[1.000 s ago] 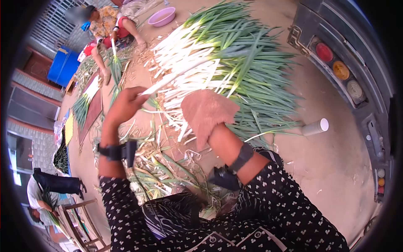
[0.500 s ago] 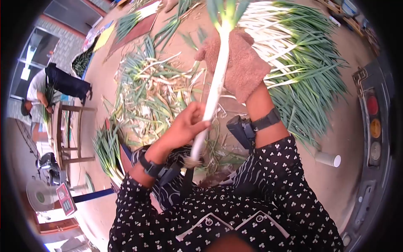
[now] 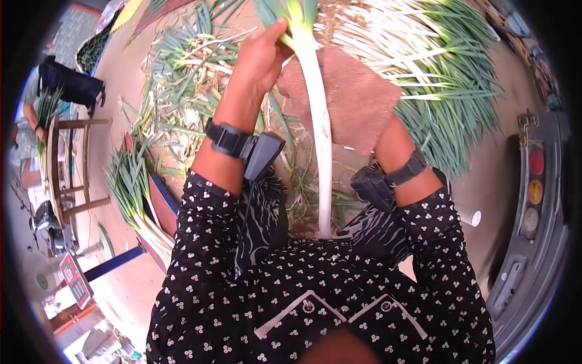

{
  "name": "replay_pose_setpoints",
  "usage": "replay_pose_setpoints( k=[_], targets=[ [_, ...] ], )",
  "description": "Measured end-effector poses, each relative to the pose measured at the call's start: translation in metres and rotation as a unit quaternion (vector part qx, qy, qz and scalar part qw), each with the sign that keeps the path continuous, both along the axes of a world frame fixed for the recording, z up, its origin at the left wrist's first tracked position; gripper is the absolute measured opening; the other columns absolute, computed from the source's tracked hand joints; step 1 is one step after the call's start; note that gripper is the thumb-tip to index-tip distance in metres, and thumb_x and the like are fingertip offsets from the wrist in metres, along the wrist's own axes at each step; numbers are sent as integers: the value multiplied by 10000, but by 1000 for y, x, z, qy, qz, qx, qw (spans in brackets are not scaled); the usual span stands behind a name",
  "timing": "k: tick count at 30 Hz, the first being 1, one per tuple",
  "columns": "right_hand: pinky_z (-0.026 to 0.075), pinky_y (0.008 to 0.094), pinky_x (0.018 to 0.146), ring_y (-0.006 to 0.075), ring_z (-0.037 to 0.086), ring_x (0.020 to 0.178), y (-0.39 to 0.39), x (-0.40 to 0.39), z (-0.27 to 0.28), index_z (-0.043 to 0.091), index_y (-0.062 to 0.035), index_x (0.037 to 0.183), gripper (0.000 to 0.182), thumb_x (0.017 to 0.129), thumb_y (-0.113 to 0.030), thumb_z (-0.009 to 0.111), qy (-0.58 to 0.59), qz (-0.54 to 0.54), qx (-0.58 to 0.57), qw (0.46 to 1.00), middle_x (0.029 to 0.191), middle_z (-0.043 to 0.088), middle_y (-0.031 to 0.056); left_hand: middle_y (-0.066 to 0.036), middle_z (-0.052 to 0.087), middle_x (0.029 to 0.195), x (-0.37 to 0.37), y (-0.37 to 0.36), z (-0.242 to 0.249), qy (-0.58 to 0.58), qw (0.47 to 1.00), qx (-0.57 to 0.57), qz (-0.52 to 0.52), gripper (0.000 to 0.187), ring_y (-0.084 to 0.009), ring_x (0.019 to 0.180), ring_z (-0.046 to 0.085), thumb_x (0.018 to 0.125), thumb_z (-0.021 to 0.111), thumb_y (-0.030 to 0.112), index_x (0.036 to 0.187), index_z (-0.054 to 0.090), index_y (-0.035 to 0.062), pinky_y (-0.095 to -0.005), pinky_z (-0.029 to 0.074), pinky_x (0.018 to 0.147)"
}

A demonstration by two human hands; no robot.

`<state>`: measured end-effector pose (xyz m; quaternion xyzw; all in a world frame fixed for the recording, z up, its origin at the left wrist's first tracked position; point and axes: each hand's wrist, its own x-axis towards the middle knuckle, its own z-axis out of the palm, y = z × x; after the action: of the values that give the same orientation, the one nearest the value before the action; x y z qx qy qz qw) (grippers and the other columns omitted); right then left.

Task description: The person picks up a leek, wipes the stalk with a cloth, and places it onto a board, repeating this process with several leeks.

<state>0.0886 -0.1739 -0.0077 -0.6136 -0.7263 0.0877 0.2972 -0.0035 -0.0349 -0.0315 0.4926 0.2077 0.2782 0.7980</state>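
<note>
A long green onion (image 3: pixel 316 115) hangs upright in front of me, white stalk and root end down by my shirt. My left hand (image 3: pixel 260 57) is closed around its green part near the top edge, thumb against the leaves. A brown cloth (image 3: pixel 357 100) covers my right hand, leaving only the wrist (image 3: pixel 391 142) bare. The cloth lies behind the white stalk, close against it, and hides my right fingers. Whether they grip the cloth or the stalk does not show.
A big pile of cleaned green onions (image 3: pixel 436 79) lies at right. Peeled leaves (image 3: pixel 182 103) litter the floor at left, near another bunch (image 3: pixel 136 194). Further left are a wooden stool (image 3: pixel 57 176), a red scale (image 3: pixel 74 280) and a person (image 3: pixel 66 85) holding green onions. A vehicle bumper (image 3: pixel 524 230) stands right.
My left hand has moved from the lower white stalk up to the green leaves. The green onion now hangs straighter, and the cloth over my right hand has spread flatter.
</note>
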Motion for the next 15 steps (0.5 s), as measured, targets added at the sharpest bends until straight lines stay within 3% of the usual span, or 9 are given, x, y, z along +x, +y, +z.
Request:
replay_pose_setpoints(
  k=[5,6,9,10,15],
  targets=[
    [449,366,498,266,533,532,2,-17,-10,598,-69,626,172,603,-227,662,2,26,-10,1000,568,512,112,-266,503,1126,-14,30,13,-102,976,-120,147,404,-368,1027,529,966,260,234,1225,337,-66,-470,470,853],
    [448,365,499,270,530,524,1,-22,-15,596,-66,620,178,599,-229,666,-6,21,-3,1000,561,509,114,-262,517,1032,-18,40,11,-128,969,-139,157,395,-344,915,549,967,213,242,1170,350,-68,-444,490,772],
    [447,364,500,279,521,500,-3,-40,-26,591,-58,604,198,588,-234,680,-44,-12,-1,999,542,499,120,-243,520,964,-27,55,1,-190,941,-219,174,364,-298,736,543,965,219,245,1107,379,-49,-409,490,646],
    [446,366,494,285,519,495,-4,-45,-19,588,-57,582,207,567,-238,688,-62,-20,-62,996,543,500,130,-221,518,872,-23,46,4,-210,927,-255,178,348,-266,657,502,962,215,246,1057,386,-42,-380,459,571],
    [441,336,464,253,563,543,-6,-60,-2,622,-62,608,185,554,-229,680,-96,-147,-197,965,512,504,108,-194,448,854,-14,22,4,-194,935,-192,226,356,-249,648,456,967,184,253,1049,335,-59,-341,425,537]
  ],
)
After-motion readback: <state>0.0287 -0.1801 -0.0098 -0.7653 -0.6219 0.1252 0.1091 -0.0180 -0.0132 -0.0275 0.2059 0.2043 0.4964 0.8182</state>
